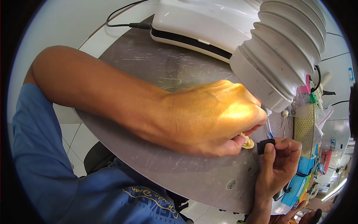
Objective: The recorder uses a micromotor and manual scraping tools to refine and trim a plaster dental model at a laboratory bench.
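Note:
My left hand (209, 117) reaches across the table from the left, its fingers closed on a small cream-coloured piece with an uneven edge, much like a dental cast (248, 143). Most of that piece is hidden behind the hand. At its right, my right hand (280, 164) pinches a small black folded strip (264, 146) between thumb and fingers. The strip lies close beside the cream piece; whether they touch I cannot tell. Strong light falls on the back of my left hand.
A white ribbed hose (283, 48) hangs just above my left hand. Behind stands a white machine (205, 26) with a black cable. Thin tools (285, 121), a gold woven basket (305, 130) and blue baskets (296, 188) line the right side of the grey table (179, 175).

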`<control>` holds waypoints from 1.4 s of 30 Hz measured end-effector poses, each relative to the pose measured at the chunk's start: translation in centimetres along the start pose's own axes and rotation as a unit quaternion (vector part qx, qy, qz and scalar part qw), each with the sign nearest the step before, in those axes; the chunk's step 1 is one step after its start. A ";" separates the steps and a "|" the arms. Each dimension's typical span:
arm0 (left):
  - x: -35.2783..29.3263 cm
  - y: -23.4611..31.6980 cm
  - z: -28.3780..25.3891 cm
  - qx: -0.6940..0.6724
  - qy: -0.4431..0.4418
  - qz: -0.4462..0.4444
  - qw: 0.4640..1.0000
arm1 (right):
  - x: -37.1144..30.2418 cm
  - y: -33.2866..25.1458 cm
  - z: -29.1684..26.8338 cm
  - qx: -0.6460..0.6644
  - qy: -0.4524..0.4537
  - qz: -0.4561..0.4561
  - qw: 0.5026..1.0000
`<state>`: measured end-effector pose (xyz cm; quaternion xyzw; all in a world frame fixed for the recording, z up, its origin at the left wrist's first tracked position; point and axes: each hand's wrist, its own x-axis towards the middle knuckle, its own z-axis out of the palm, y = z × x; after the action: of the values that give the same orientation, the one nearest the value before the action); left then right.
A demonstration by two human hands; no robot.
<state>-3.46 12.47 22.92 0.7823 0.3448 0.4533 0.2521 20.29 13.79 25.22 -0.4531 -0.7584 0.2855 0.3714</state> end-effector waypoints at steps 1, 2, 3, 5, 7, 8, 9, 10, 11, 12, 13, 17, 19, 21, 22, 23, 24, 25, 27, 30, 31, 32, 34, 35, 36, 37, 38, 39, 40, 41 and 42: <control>-0.1 0.1 0.1 0.016 0.001 -0.009 1.000 | -0.2 0.1 -0.2 -0.002 0.002 -0.022 1.000; -0.1 0.2 0.1 0.016 0.001 -0.009 1.000 | -0.2 0.2 -0.3 -0.004 0.005 -0.043 0.999; 0.1 0.1 0.2 0.015 0.006 -0.003 1.000 | -0.2 0.3 -0.5 -0.004 0.006 -0.043 0.999; 0.2 0.1 0.1 0.014 0.009 0.004 1.000 | -0.1 0.5 -0.8 -0.060 -0.019 -0.136 0.989; 0.2 0.0 0.0 0.012 -0.003 0.006 1.000 | 0.2 0.0 -0.7 -0.078 -0.023 -0.183 0.980; 0.2 -0.1 -0.1 0.012 -0.003 0.007 1.000 | 0.3 -0.3 -0.8 -0.096 -0.028 -0.230 0.968; 0.3 -0.1 -0.1 0.009 -0.005 0.011 1.000 | 0.2 -0.7 -0.9 -0.097 -0.027 -0.230 0.968; 0.3 -0.2 0.0 0.007 -0.006 0.014 1.000 | 0.1 -1.0 -0.9 -0.121 -0.028 -0.243 0.962; 0.3 -0.3 0.0 0.007 -0.006 0.015 1.000 | 0.0 -1.2 -1.0 -0.145 -0.030 -0.256 0.955; 0.3 -0.3 0.1 0.002 -0.003 0.012 1.000 | 0.0 -1.0 -0.8 -0.145 -0.029 -0.257 0.955; 0.3 -0.2 0.1 -0.004 0.001 0.009 1.000 | 0.1 -0.7 -0.5 -0.145 -0.022 -0.282 0.948; 0.3 -0.1 0.2 0.024 0.003 0.018 1.000 | 0.2 -0.7 -0.1 -0.152 -0.026 -0.322 0.934; 0.3 0.0 0.3 0.025 0.012 0.018 0.999 | 0.2 -1.1 -0.2 -0.164 -0.047 -0.335 0.927; 0.3 0.0 0.2 0.021 0.011 0.014 1.000 | 0.1 -1.2 0.0 -0.175 -0.067 -0.348 0.919; 0.3 0.0 0.2 0.014 0.011 0.010 1.000 | 0.1 -1.3 0.1 -0.176 -0.066 -0.347 0.919; 0.3 0.0 0.2 0.014 0.010 0.011 1.000 | 0.0 -1.4 0.0 -0.189 -0.088 -0.352 0.913; 0.3 0.0 0.2 0.007 0.008 0.006 1.000 | -0.1 -1.5 0.0 -0.203 -0.110 -0.355 0.906; 0.3 0.1 0.1 0.001 0.006 0.001 1.000 | -0.1 -1.6 0.0 -0.212 -0.107 -0.357 0.903; 0.3 0.1 -0.1 -0.002 0.000 -0.005 1.000 | -0.5 -1.7 0.0 -0.218 -0.105 -0.351 0.905; 0.3 0.3 -0.2 -0.010 -0.004 -0.017 1.000 | -1.3 -1.9 0.2 -0.249 -0.058 -0.359 0.898; 0.3 0.3 -0.2 -0.014 -0.004 -0.022 1.000 | -1.4 -2.0 0.3 -0.276 -0.011 -0.373 0.886; 0.4 0.2 -0.2 -0.015 -0.004 -0.021 1.000 | -1.4 -2.1 0.2 -0.276 -0.011 -0.373 0.886; 0.5 0.0 -0.2 -0.014 -0.009 -0.013 1.000 | -1.3 -2.5 0.1 -0.324 -0.054 -0.407 0.852; 0.5 0.0 -0.3 -0.014 -0.009 -0.012 1.000 | -1.4 -2.6 0.3 -0.349 -0.057 -0.417 0.837; 0.5 -0.1 -0.3 -0.017 -0.010 -0.010 1.000 | -1.4 -2.7 0.3 -0.349 -0.056 -0.417 0.837; 0.5 -0.1 -0.3 -0.020 -0.012 -0.009 1.000 | -1.5 -2.9 0.3 -0.364 -0.056 -0.427 0.826; 0.5 -0.2 -0.3 -0.020 -0.013 -0.009 1.000 | -1.5 -3.0 0.2 -0.379 -0.056 -0.438 0.813; 0.5 -0.2 -0.2 -0.023 -0.013 -0.011 1.000 | -1.6 -3.0 0.1 -0.379 -0.056 -0.437 0.814; 0.5 -0.2 -0.2 -0.026 -0.013 -0.013 0.999 | -1.6 -3.0 0.0 -0.389 -0.060 -0.452 0.801; 0.5 -0.2 -0.2 -0.026 -0.013 -0.012 0.999 | -1.6 -3.0 0.0 -0.398 -0.065 -0.466 0.788; 0.4 -0.2 -0.2 -0.034 -0.010 -0.014 0.999 | -1.6 -3.1 0.0 -0.398 -0.064 -0.466 0.787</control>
<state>-3.50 12.91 23.10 0.7727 0.3375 0.4538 0.2882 19.31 11.06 27.07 -0.1330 -0.9460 -0.2212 0.1960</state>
